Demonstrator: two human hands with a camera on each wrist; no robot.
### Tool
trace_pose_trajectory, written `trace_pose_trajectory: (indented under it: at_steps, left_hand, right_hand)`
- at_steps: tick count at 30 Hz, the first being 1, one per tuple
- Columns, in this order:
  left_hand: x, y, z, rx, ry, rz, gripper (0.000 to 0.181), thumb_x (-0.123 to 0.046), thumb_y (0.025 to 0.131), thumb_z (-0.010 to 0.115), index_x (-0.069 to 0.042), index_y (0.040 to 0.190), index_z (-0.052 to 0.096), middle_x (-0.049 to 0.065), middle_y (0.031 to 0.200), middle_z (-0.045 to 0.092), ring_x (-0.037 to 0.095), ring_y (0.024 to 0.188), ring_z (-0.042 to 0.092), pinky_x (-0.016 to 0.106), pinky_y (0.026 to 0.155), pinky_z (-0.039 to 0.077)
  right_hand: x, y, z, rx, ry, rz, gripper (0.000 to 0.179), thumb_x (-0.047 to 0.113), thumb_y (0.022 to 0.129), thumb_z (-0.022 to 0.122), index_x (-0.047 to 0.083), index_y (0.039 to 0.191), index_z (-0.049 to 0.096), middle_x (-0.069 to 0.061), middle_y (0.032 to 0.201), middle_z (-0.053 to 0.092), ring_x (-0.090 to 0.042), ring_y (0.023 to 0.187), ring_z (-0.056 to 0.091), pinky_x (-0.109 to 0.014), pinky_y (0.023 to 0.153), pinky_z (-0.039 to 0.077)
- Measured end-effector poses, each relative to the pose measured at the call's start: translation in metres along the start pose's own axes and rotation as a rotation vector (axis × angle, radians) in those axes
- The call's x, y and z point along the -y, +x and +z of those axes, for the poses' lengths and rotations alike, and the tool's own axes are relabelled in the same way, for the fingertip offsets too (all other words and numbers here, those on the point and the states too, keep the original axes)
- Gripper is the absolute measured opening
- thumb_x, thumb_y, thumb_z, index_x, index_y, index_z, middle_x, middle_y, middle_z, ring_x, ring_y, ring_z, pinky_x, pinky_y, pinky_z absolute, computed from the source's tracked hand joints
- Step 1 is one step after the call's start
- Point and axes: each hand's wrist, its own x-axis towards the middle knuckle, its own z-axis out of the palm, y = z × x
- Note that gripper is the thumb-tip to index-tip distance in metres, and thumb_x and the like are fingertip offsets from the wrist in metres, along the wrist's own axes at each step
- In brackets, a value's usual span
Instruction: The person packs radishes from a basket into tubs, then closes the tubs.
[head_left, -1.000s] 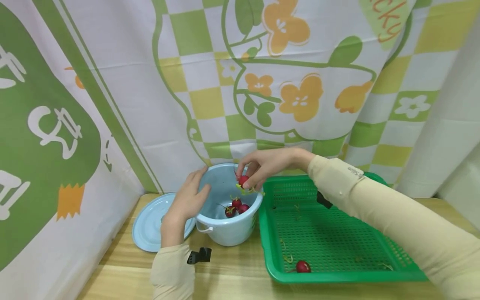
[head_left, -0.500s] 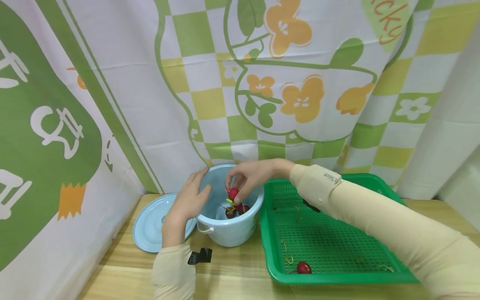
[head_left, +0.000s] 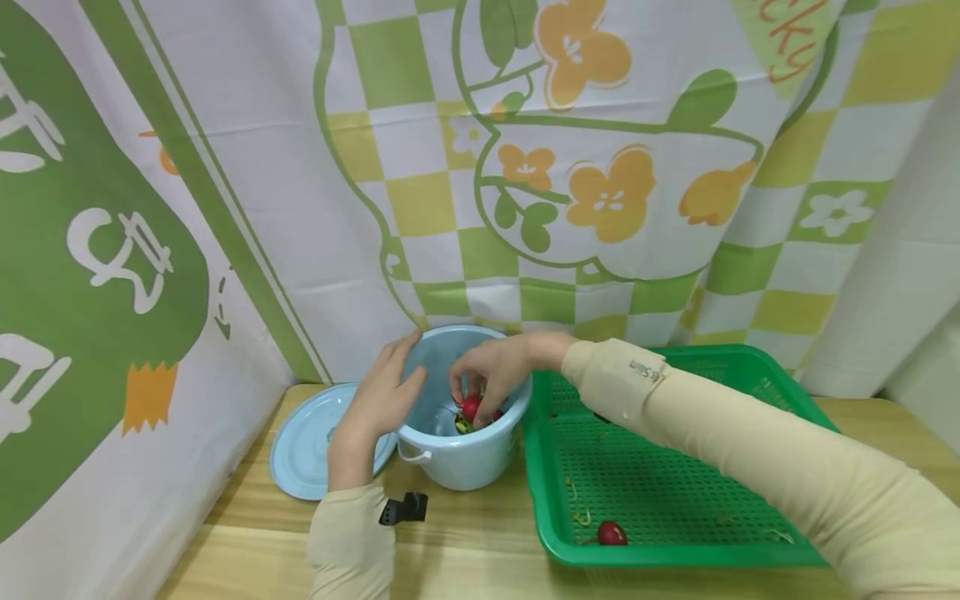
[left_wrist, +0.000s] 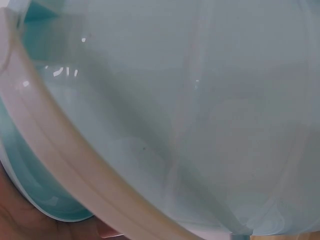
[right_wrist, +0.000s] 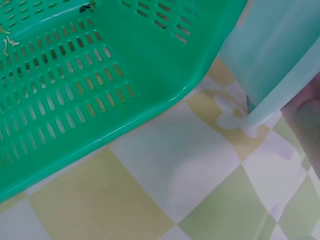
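Reaching into the pale blue plastic bucket (head_left: 457, 458), the right hand (head_left: 487, 371) pinches a red radish (head_left: 471, 407); its fingertips are partly hidden by the rim. The left hand (head_left: 381, 398) rests open-fingered against the bucket's near-left rim. A green perforated plastic basket (head_left: 675, 492) sits just beside it on the wooden bench (head_left: 480, 550).

One head view from above, two wrist views pressed close.

The head camera looks forward and down over the desk (head_left: 465, 542) toward the curtain. The left wrist camera sits almost against the pale blue bucket (left_wrist: 190, 100), filling its frame. The right wrist camera looks closely at the green basket (right_wrist: 75, 85) and bucket edge, both shared with the head view.
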Motion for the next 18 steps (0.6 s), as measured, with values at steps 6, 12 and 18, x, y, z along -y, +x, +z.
trace_pose_trajectory:
  at_steps: [6,12,18]
  left_hand:
    - [0.000,0.000,0.001,-0.002,0.006,-0.002,0.062,-0.023,0.110,0.043,-0.006,0.167,0.028,0.020,0.170,0.029,0.041,0.156,0.027,0.062,0.126,0.025]
    - [-0.001,-0.001,0.000,-0.006,0.004,-0.012,0.061,-0.023,0.110,0.043,-0.007,0.167,0.028,0.020,0.170,0.029,0.042,0.156,0.028,0.063,0.125,0.026]
    - [-0.002,-0.001,0.000,-0.005,0.001,-0.013,0.061,-0.024,0.110,0.043,-0.008,0.167,0.029,0.019,0.170,0.030,0.042,0.156,0.028,0.063,0.125,0.026]
  right_hand:
    - [0.002,0.002,0.006,0.005,-0.095,0.017,0.026,0.022,0.093,0.082,0.019,0.114,0.066,0.005,0.105,0.075,-0.009,0.100,0.066,-0.023,0.082,0.053]
    - [0.003,0.005,0.011,0.017,-0.144,0.007,0.021,0.021,0.096,0.078,0.018,0.115,0.069,0.002,0.109,0.075,-0.007,0.098,0.066,-0.023,0.083,0.053]
    - [0.002,0.003,0.011,0.012,-0.100,-0.026,0.021,0.022,0.099,0.074,0.014,0.118,0.071,0.003,0.109,0.076,-0.007,0.100,0.068,-0.025,0.086,0.055]
